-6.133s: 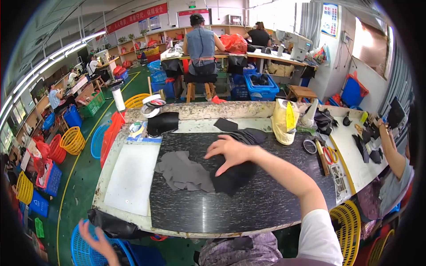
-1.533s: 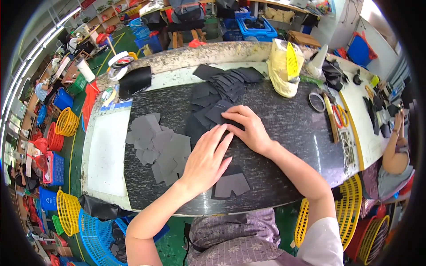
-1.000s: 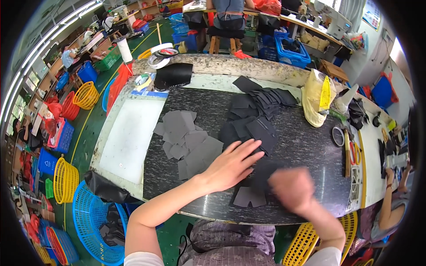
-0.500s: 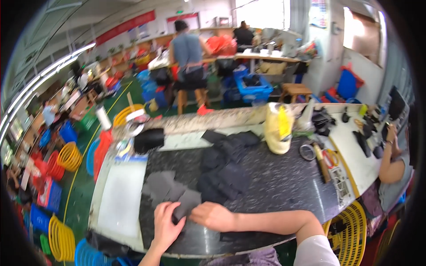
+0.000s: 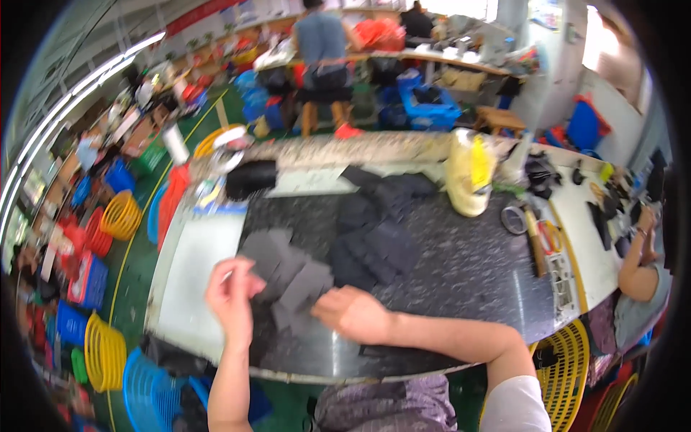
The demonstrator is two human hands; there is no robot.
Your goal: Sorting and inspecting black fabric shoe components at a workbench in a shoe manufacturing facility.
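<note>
Thin dark-grey cut pieces (image 5: 288, 270) lie overlapping in a loose pile on the black mottled tabletop (image 5: 461, 281). Just left of that pile, my left hand (image 5: 232, 291) is raised with fingers curled in, and whatever may be between them cannot be made out. My right hand (image 5: 353, 315) rests at the pile's lower right edge. Its fingers are bent and pressed together beside a grey piece; their tips are partly hidden. Beyond it, a heap of black fabric pieces (image 5: 378, 245) spreads toward the back of the table.
A white board (image 5: 198, 277) covers the left side. Towards the back stands a cream and yellow container (image 5: 469, 176). A tape roll (image 5: 514, 219), a wooden-handled tool (image 5: 534, 241) and scissors (image 5: 551, 236) lie right. A yellow basket (image 5: 561, 374) touches the right front corner. A co-worker's arm (image 5: 637, 255) is far right.
My left hand has left the grey pieces and moved up and left. My right hand stays near their edge. The view has tilted downward, and the grey pieces lie more spread out.
</note>
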